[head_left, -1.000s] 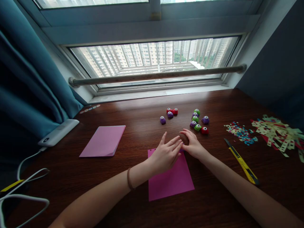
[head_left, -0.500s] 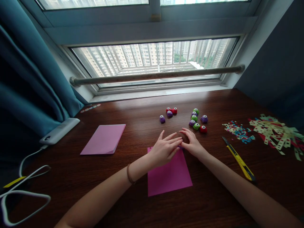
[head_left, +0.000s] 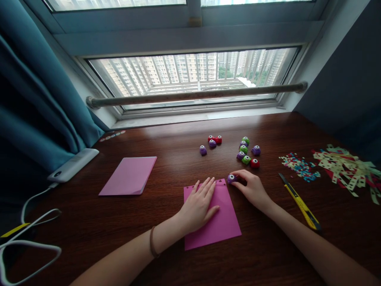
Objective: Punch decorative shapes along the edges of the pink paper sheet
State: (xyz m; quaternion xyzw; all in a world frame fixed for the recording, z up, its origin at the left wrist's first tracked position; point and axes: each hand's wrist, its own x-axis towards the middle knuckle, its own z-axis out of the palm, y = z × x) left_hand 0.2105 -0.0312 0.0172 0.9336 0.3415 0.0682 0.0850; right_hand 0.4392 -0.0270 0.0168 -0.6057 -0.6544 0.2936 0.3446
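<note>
A magenta paper sheet (head_left: pixel 222 226) lies on the dark wooden table (head_left: pixel 166 159), with small punched holes along its far edge. My left hand (head_left: pixel 199 205) rests flat on the sheet, fingers stretched out. My right hand (head_left: pixel 252 188) pinches a small purple craft punch (head_left: pixel 231 178) at the sheet's far right corner.
More small punches (head_left: pixel 247 152), purple, green and red, sit in two clusters beyond the sheet. A pink paper stack (head_left: pixel 128 181) lies to the left. A yellow utility knife (head_left: pixel 300 203), confetti (head_left: pixel 298 165) and punched paper strips (head_left: pixel 345 169) are on the right. A white device (head_left: pixel 71 165) and cables lie far left.
Both hands drew back from the sheet's far edge. The left hand now lies flat on the paper, and the purple punch shows in my right fingers at the corner.
</note>
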